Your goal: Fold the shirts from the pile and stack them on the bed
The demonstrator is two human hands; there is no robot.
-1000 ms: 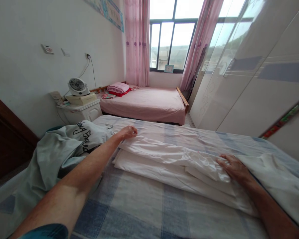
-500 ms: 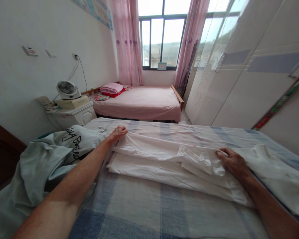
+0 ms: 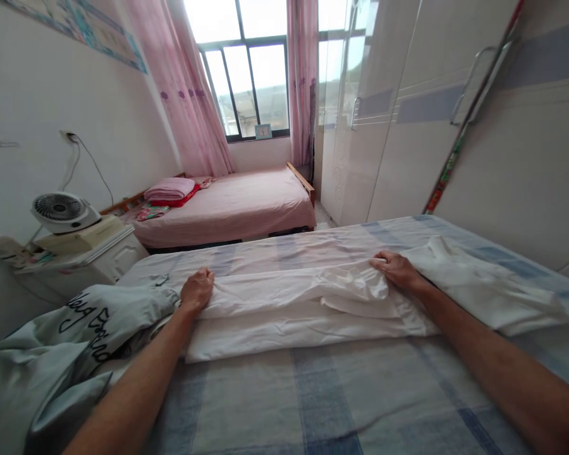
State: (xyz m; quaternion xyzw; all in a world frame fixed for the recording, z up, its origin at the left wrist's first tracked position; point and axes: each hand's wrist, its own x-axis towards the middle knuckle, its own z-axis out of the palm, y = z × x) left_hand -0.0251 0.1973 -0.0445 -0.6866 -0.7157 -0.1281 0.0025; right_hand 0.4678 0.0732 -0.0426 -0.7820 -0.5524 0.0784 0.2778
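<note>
A white garment (image 3: 284, 322), folded into a long strip with a sleeve-like piece lying across it, rests on the blue-and-white checked bed sheet (image 3: 246, 404). At its far left corner my left hand (image 3: 198, 289) is closed on the fabric. Toward the right end of the same far edge, my right hand (image 3: 398, 268) pinches the cloth between thumb and fingers. Just beyond that hand lies more white fabric (image 3: 483, 284), loosely spread; whether it belongs to the same garment I cannot tell. Left of my left arm is a heap of pale green cloth (image 3: 99, 322) with black lettering.
A pink-covered bed (image 3: 246, 202) with folded bedding (image 3: 171, 189) stands beyond, under the window. On the left a white fan (image 3: 64, 212) sits on a bedside cabinet (image 3: 109, 259). Glossy white wardrobe doors (image 3: 408, 164) line the right side.
The view has turned to the right. Both hands keep hold of the white garment's far edge, and its raised left corner now lies lower and flatter on the bed.
</note>
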